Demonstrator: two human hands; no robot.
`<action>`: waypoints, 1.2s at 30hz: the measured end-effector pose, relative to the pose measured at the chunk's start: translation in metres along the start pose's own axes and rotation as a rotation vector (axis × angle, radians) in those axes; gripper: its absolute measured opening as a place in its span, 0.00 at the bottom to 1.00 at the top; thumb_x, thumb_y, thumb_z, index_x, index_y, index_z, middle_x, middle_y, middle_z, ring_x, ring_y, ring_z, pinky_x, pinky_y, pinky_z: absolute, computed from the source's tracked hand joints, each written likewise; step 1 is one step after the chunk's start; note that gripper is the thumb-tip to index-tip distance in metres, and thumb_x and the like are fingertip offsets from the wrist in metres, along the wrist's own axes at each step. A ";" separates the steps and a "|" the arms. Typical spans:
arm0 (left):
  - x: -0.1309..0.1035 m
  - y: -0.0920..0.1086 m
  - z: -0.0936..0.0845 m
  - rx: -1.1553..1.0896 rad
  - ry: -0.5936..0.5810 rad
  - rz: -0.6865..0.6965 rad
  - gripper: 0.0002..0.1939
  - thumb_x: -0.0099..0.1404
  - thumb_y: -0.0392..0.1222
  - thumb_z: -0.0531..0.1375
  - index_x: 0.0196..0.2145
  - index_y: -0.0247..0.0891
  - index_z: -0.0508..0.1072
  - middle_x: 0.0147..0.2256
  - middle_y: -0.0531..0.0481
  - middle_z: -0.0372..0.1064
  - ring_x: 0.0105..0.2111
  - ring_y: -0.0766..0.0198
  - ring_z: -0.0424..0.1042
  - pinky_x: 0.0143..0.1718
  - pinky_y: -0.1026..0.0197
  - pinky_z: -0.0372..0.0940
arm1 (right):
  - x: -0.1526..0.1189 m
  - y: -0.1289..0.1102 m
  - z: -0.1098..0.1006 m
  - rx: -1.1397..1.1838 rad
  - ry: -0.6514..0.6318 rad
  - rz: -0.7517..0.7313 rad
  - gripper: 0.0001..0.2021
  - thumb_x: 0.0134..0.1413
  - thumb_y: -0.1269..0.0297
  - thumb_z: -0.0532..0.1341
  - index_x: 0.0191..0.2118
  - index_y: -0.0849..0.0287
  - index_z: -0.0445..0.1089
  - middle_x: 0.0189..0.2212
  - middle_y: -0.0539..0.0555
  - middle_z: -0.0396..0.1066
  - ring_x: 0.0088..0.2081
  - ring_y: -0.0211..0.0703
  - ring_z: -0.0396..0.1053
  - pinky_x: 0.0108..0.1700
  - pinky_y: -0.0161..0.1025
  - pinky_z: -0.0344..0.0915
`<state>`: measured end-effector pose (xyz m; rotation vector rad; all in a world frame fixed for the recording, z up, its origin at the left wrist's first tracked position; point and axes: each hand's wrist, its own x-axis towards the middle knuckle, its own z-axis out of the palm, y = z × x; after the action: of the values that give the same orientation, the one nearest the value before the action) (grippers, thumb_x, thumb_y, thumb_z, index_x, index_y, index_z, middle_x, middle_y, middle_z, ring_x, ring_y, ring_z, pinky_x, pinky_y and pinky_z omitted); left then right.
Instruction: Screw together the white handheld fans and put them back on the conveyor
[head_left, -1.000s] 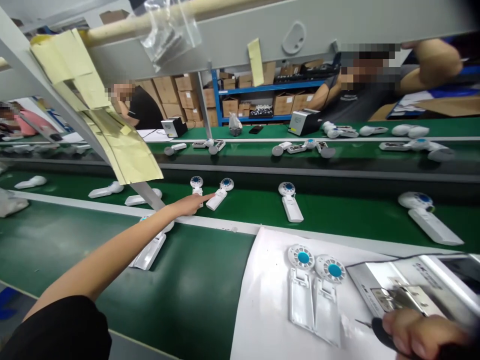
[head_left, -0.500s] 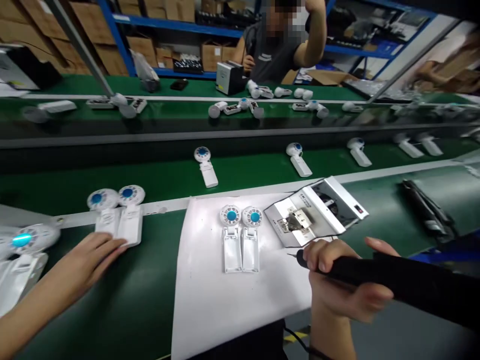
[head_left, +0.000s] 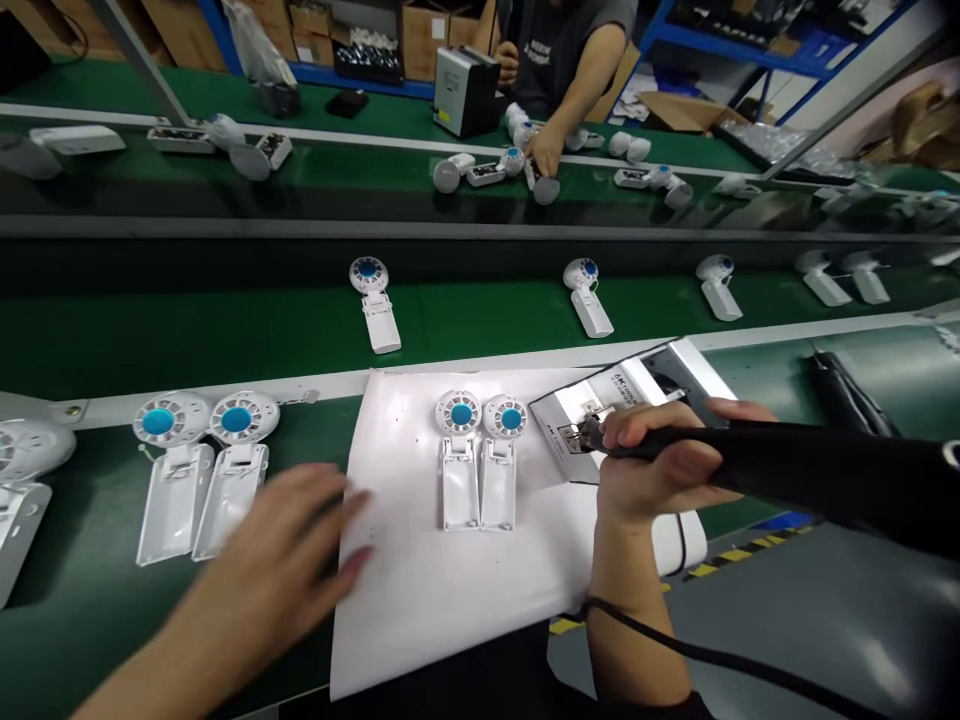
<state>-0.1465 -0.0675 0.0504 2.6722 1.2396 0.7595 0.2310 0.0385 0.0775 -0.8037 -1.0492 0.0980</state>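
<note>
My right hand [head_left: 645, 465] is wrapped round a black electric screwdriver [head_left: 810, 470]. The screwdriver's tip reaches the front of a silver screw feeder box [head_left: 637, 380]. Somewhat blurred, my left hand [head_left: 281, 560] hovers empty with its fingers apart at the left edge of a white sheet [head_left: 420, 620]. Two white handheld fans with blue centres, a left one [head_left: 460, 485] and a right one [head_left: 498, 487], lie side by side on the sheet, their handle shells open upward. Left of it, another pair of fans, one [head_left: 176, 500] beside the other [head_left: 240, 480], rests on the green bench, partly behind my left hand.
Beyond the bench edge, several fans, such as one with its handle toward me [head_left: 381, 320], lie on a green belt [head_left: 480, 320]. A co-worker's hand [head_left: 547, 150] touches parts across the line. A black tool [head_left: 847, 395] lies at right. The screwdriver's cable [head_left: 705, 650] hangs below my right wrist.
My left hand has left the pair of fans at left, now lying with open shells upward, and moved right. The screwdriver's tip has moved up to the screw feeder. The co-worker's raised arm has come down.
</note>
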 end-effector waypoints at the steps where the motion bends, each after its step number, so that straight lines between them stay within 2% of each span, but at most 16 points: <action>1: 0.015 0.015 0.020 -0.039 -0.026 0.072 0.21 0.78 0.42 0.65 0.65 0.40 0.76 0.57 0.37 0.78 0.62 0.42 0.75 0.65 0.38 0.76 | -0.002 -0.001 0.001 -0.004 -0.002 0.012 0.25 0.64 0.39 0.72 0.51 0.51 0.66 0.18 0.38 0.66 0.13 0.37 0.55 0.16 0.36 0.59; 3: 0.041 0.036 0.060 -0.102 -0.111 0.219 0.20 0.81 0.45 0.63 0.64 0.33 0.75 0.59 0.36 0.79 0.62 0.45 0.77 0.68 0.40 0.75 | -0.006 -0.007 0.006 0.036 -0.055 0.089 0.25 0.64 0.38 0.71 0.51 0.51 0.66 0.18 0.38 0.65 0.13 0.37 0.55 0.17 0.36 0.60; 5: 0.057 0.044 0.092 -0.123 -0.124 0.307 0.21 0.83 0.44 0.62 0.66 0.28 0.74 0.61 0.36 0.80 0.62 0.47 0.78 0.71 0.43 0.73 | -0.012 -0.018 0.018 0.155 -0.156 0.218 0.24 0.68 0.35 0.66 0.52 0.49 0.66 0.18 0.38 0.64 0.13 0.37 0.54 0.16 0.36 0.59; 8: 0.062 0.040 0.115 -0.125 -0.082 0.330 0.21 0.82 0.35 0.60 0.68 0.27 0.72 0.60 0.37 0.81 0.60 0.51 0.79 0.71 0.45 0.72 | -0.026 -0.030 0.046 0.330 -0.274 0.348 0.22 0.70 0.34 0.62 0.52 0.47 0.66 0.17 0.37 0.64 0.11 0.37 0.53 0.15 0.37 0.60; 11: 0.059 0.036 0.117 -0.159 -0.102 0.310 0.22 0.82 0.34 0.60 0.70 0.29 0.72 0.59 0.38 0.82 0.61 0.51 0.79 0.71 0.45 0.71 | -0.041 -0.029 0.071 0.339 -0.332 0.365 0.24 0.68 0.33 0.65 0.51 0.46 0.64 0.17 0.36 0.63 0.11 0.37 0.53 0.15 0.35 0.59; 14: 0.058 0.036 0.114 -0.185 -0.102 0.304 0.23 0.81 0.33 0.59 0.69 0.26 0.72 0.59 0.38 0.82 0.60 0.50 0.79 0.73 0.46 0.69 | -0.050 -0.019 0.081 0.325 -0.364 0.398 0.26 0.66 0.31 0.66 0.50 0.47 0.63 0.16 0.35 0.63 0.10 0.37 0.54 0.14 0.35 0.59; 27: 0.061 0.038 0.112 -0.159 -0.088 0.327 0.23 0.79 0.31 0.59 0.68 0.25 0.73 0.57 0.38 0.81 0.58 0.49 0.78 0.74 0.46 0.66 | -0.073 0.005 0.079 0.342 -0.440 0.577 0.26 0.61 0.36 0.72 0.46 0.47 0.62 0.16 0.36 0.63 0.12 0.35 0.54 0.16 0.34 0.56; 32: 0.065 0.043 0.108 -0.110 -0.114 0.289 0.24 0.82 0.43 0.62 0.68 0.28 0.71 0.50 0.38 0.79 0.51 0.49 0.79 0.66 0.44 0.72 | -0.078 0.005 0.084 0.392 -0.431 0.563 0.23 0.63 0.40 0.73 0.47 0.49 0.65 0.17 0.38 0.65 0.13 0.35 0.56 0.18 0.33 0.58; 34: 0.061 0.044 0.104 -0.061 -0.131 0.283 0.23 0.82 0.42 0.63 0.69 0.31 0.70 0.47 0.41 0.79 0.48 0.52 0.79 0.62 0.46 0.75 | -0.072 0.001 0.083 0.439 -0.429 0.534 0.24 0.63 0.40 0.74 0.48 0.50 0.66 0.17 0.39 0.66 0.13 0.36 0.57 0.17 0.33 0.58; 36: 0.055 0.040 0.099 -0.003 -0.158 0.263 0.25 0.81 0.36 0.62 0.71 0.30 0.67 0.48 0.42 0.80 0.48 0.52 0.80 0.63 0.46 0.74 | -0.060 -0.007 0.077 0.484 -0.380 0.448 0.26 0.63 0.36 0.72 0.50 0.49 0.67 0.18 0.39 0.67 0.14 0.37 0.59 0.17 0.35 0.61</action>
<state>-0.0415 -0.0418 -0.0024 2.8620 0.8620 0.5617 0.1364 0.0490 0.0571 -0.5703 -1.1187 0.8813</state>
